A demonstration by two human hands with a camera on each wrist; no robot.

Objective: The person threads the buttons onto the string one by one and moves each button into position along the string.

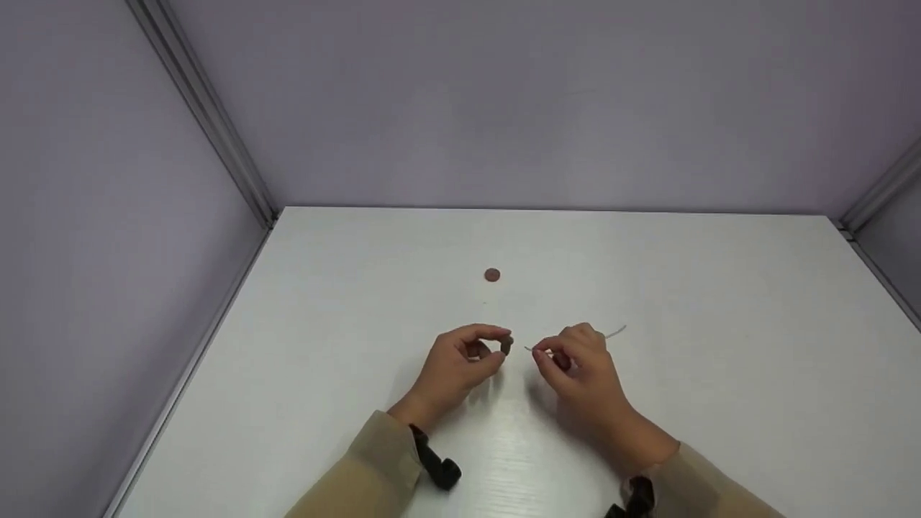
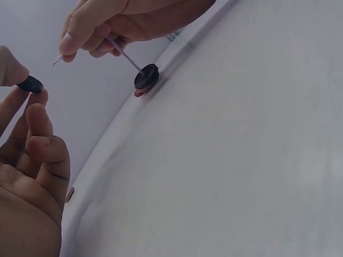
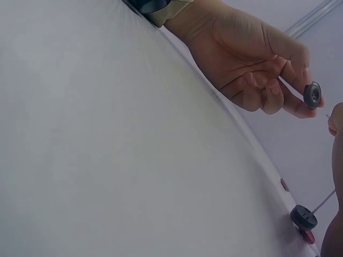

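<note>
My left hand (image 1: 502,342) pinches a small dark button (image 1: 506,346) between thumb and forefinger; the right wrist view shows that button (image 3: 312,95) face-on with its holes. A few centimetres to its right, my right hand (image 1: 545,352) pinches a thin pale wire (image 1: 615,333) near its tip, which points at the button. The wire (image 2: 122,52) runs down to the table. Another dark button (image 2: 146,76) is threaded on it, with a red one (image 2: 140,92) beneath. The wire tip and the held button are apart.
A brown button (image 1: 492,275) lies alone on the white table (image 1: 719,302), beyond the hands. Lilac walls with metal corner posts (image 1: 209,115) enclose the table on three sides. Beige sleeves and black wrist straps (image 1: 435,464) sit near the front edge.
</note>
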